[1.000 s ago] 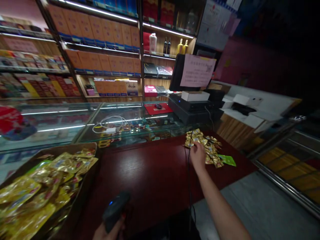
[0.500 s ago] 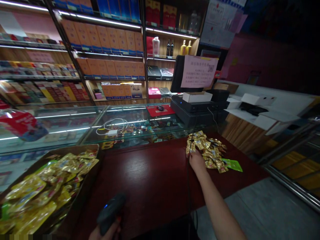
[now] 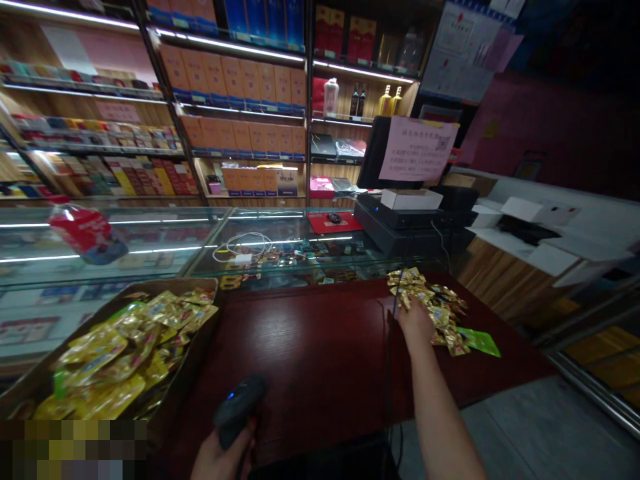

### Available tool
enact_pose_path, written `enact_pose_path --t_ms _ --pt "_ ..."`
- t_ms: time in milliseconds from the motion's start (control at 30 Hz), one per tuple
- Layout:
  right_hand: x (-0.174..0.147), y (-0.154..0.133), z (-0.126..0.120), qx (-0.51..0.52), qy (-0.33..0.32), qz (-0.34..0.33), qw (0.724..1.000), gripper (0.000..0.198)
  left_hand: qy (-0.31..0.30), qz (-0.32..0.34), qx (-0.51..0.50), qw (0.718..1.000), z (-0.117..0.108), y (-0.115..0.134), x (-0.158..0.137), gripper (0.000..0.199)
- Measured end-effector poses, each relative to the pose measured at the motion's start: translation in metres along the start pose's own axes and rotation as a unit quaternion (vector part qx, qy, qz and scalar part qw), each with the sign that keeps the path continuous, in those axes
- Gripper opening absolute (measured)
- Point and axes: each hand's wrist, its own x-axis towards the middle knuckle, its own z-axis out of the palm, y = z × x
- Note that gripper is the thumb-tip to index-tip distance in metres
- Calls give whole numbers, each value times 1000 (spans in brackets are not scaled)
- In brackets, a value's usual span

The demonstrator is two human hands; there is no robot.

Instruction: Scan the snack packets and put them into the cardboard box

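Observation:
My left hand (image 3: pixel 223 459), low in the head view, is wrapped round a black handheld barcode scanner (image 3: pixel 241 408) with a small blue light. My right hand (image 3: pixel 417 325) reaches over the counter to a pile of gold snack packets (image 3: pixel 447 307) and touches its near left side. Its fingertips are hidden among the packets, so whether they grip one cannot be told. A green packet (image 3: pixel 481 342) lies at the pile's right edge. On the left, an open cardboard box (image 3: pixel 184 365) holds many more gold packets (image 3: pixel 125 337), with some green among them.
A dark red countertop (image 3: pixel 300 347) lies under both hands, with a thin black cable (image 3: pixel 389 380) hanging across it. Beyond are a glass display case (image 3: pixel 200 267), a white cable (image 3: pixel 243 257), a mouse (image 3: pixel 335 218) and a monitor (image 3: pixel 373 153). A red bottle (image 3: pixel 87 233) stands at the left.
The whole view has shifted rightward in the picture. My left hand with the scanner shows slightly higher. My right hand stays at the pile, a little farther over its left side.

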Motion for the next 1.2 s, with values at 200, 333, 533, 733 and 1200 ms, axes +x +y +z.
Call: enact_pose_path --t_ms 200,333,533,733,1200 --pt "-98 -17 -7 473 31 116 873 61 -67 -3 27 997 -2 8 -3 39" --pt "-171 -70 39 558 -215 118 793 37 -60 11 61 996 -2 7 -15 34" --pt "-216 -105 85 631 -391 207 637 41 -60 95 96 989 -15 23 -49 25" --pt "-214 -108 92 630 -397 208 634 45 -69 142 116 981 -20 38 -57 21" --pt "-214 -117 88 618 -418 194 637 50 -90 131 113 981 -20 40 -51 13"
